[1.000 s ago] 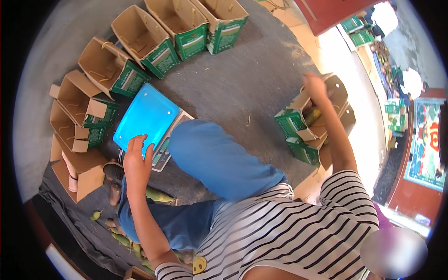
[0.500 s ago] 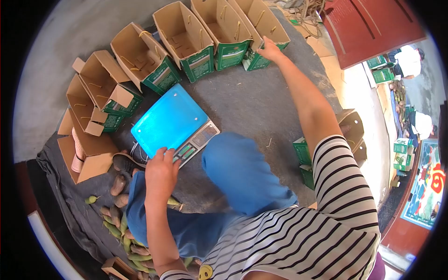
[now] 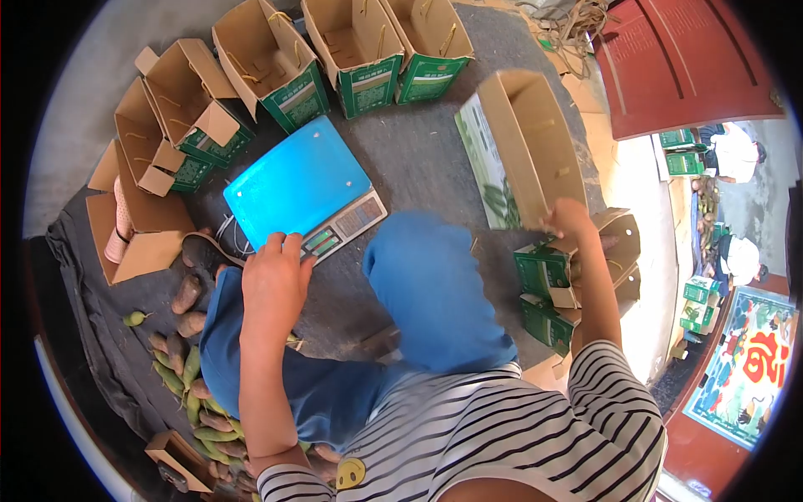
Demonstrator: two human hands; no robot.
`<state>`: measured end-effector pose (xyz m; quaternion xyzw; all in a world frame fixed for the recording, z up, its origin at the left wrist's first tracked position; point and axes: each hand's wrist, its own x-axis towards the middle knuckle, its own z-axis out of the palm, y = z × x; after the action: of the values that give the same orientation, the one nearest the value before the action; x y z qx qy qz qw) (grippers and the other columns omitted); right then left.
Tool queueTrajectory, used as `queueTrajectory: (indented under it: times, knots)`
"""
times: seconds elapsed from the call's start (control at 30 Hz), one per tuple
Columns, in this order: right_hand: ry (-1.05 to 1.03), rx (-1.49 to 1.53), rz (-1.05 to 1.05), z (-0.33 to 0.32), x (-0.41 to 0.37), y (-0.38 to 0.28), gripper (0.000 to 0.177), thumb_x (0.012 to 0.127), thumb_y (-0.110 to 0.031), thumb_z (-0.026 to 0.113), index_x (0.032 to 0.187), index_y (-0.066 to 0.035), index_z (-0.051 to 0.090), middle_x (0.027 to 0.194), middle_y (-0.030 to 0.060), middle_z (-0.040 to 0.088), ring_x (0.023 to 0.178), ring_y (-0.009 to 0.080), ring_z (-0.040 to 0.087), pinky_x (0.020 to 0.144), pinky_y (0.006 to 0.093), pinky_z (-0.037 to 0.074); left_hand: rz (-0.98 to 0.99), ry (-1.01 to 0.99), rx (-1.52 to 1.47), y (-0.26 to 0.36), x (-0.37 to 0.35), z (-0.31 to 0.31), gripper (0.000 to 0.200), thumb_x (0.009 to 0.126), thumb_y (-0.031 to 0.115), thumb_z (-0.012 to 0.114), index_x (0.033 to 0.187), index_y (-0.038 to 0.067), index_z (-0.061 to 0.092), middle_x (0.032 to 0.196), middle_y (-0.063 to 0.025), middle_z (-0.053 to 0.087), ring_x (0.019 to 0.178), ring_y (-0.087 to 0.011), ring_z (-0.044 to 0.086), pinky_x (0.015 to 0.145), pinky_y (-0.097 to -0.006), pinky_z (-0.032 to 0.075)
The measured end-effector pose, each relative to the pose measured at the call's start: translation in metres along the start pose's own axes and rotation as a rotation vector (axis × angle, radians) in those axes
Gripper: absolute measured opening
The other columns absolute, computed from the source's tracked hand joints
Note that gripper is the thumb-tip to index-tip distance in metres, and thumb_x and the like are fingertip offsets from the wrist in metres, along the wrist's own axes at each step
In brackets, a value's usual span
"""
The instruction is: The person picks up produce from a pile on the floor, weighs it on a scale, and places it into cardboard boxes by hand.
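A cardboard box (image 3: 545, 142) with a printed green-and-white side stands tilted at the right of the floor. My right hand (image 3: 570, 219) is closed on its near edge, close to the other boxes on that side. The box's inside looks bare. My left hand (image 3: 274, 280) rests, fingers extended, on the near edge of the digital scale (image 3: 294, 189), beside its display and keys. Nothing lies on the scale's blue plate. Part of my left fingertips is hard to make out.
Open gift boxes (image 3: 355, 50) form an arc beyond the scale. Green boxes (image 3: 548, 289) stand by my right knee. Green and brown radish-like vegetables (image 3: 213, 418) lie at lower left. A red panel (image 3: 669, 67) is at upper right, with people (image 3: 736, 155) beyond.
My right hand has drawn one box out of the far row, bringing it rightward and nearer to me. My left hand stays at the scale. The view has shifted slightly.
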<state>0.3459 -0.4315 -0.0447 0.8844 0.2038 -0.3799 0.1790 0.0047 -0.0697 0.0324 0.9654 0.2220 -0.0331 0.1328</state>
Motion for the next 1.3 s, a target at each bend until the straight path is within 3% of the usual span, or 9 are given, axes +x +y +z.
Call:
queueTrajectory:
  times: [0.1,0.2,0.4,0.63,0.77,0.83,0.97,1.13,1.3]
  knots:
    - [0.322,-0.183,0.032,0.043,-0.021,0.002,0.033,0.076,-0.037,0.065,0.087,-0.006,0.064,0.080,0.0164,0.065,0.077,0.0313,0.064,0.069,0.0416,0.049,0.016,0.010,-0.055,0.005,0.002,-0.001,0.028,0.079,0.015,0.064,0.103,0.001,0.057,0.095,-0.0163,0.059,0.085,-0.0332,0.059,0.070,-0.0412,0.046]
    - [0.881,0.075,-0.092,0.059,-0.001,-0.018,0.033,0.078,-0.033,0.064,0.092,-0.004,0.061,0.083,0.0184,0.065,0.080,0.0333,0.063,0.072,0.0420,0.048,-0.003,0.072,-0.128,0.007,0.004,-0.002,0.028,0.080,0.015,0.064,0.104,0.001,0.057,0.096,-0.0176,0.060,0.085,-0.0358,0.059,0.070,-0.0425,0.047]
    - [0.836,0.479,-0.189,0.054,0.027,-0.052,0.033,0.082,-0.025,0.061,0.108,-0.004,0.058,0.088,0.0209,0.064,0.085,0.0373,0.061,0.075,0.0438,0.047,-0.038,0.007,-0.045,-0.008,0.000,0.008,0.026,0.080,0.021,0.064,0.096,0.002,0.058,0.090,-0.0154,0.060,0.083,-0.0328,0.061,0.069,-0.0419,0.048]
    - [0.658,0.688,-0.489,-0.026,-0.087,-0.110,0.024,0.082,-0.011,0.062,0.104,-0.003,0.060,0.088,0.0168,0.064,0.078,0.0309,0.062,0.070,0.0328,0.048,-0.065,-0.086,-0.019,-0.012,-0.012,0.015,0.025,0.080,0.024,0.065,0.092,0.003,0.058,0.087,-0.0135,0.060,0.085,-0.0311,0.061,0.070,-0.0414,0.047]
    - [0.704,0.456,-0.807,-0.075,-0.105,-0.160,0.023,0.081,-0.009,0.063,0.102,-0.002,0.061,0.090,0.0146,0.064,0.080,0.0308,0.061,0.072,0.0324,0.048,-0.031,-0.118,0.031,-0.009,-0.016,0.033,0.026,0.078,0.024,0.066,0.094,0.004,0.059,0.089,-0.0128,0.061,0.085,-0.0300,0.061,0.071,-0.0414,0.047]
    - [0.691,0.311,-1.007,-0.101,-0.108,-0.201,0.024,0.082,-0.004,0.060,0.106,0.000,0.060,0.095,0.0136,0.064,0.084,0.0215,0.062,0.075,0.0298,0.048,-0.003,-0.155,0.061,-0.008,-0.014,0.051,0.027,0.077,0.023,0.067,0.095,0.005,0.060,0.090,-0.0128,0.062,0.086,-0.0293,0.062,0.071,-0.0412,0.046]
    - [0.623,0.072,-1.313,-0.131,-0.100,-0.294,0.025,0.080,-0.009,0.060,0.105,-0.003,0.059,0.099,0.0137,0.062,0.088,0.0319,0.060,0.076,0.0355,0.048,-0.005,-0.141,0.026,-0.007,-0.014,0.055,0.025,0.075,0.021,0.066,0.094,0.005,0.063,0.090,-0.0137,0.062,0.086,-0.0290,0.062,0.072,-0.0409,0.046]
    - [0.526,-0.114,-1.382,-0.110,-0.072,-0.376,0.020,0.081,-0.012,0.059,0.100,-0.007,0.060,0.094,0.0113,0.063,0.087,0.0321,0.059,0.072,0.0395,0.047,-0.033,-0.125,0.039,-0.006,-0.012,0.049,0.023,0.074,0.020,0.066,0.092,0.005,0.065,0.090,-0.0133,0.063,0.086,-0.0284,0.062,0.071,-0.0407,0.045]
    - [0.462,-0.167,-1.304,-0.084,-0.062,-0.398,0.018,0.083,-0.016,0.058,0.099,-0.008,0.059,0.092,0.0136,0.062,0.088,0.0343,0.058,0.072,0.0428,0.047,0.001,-0.187,-0.030,-0.002,-0.010,0.038,0.029,0.075,0.026,0.070,0.096,0.006,0.066,0.096,-0.0123,0.062,0.091,-0.0277,0.060,0.076,-0.0400,0.044]
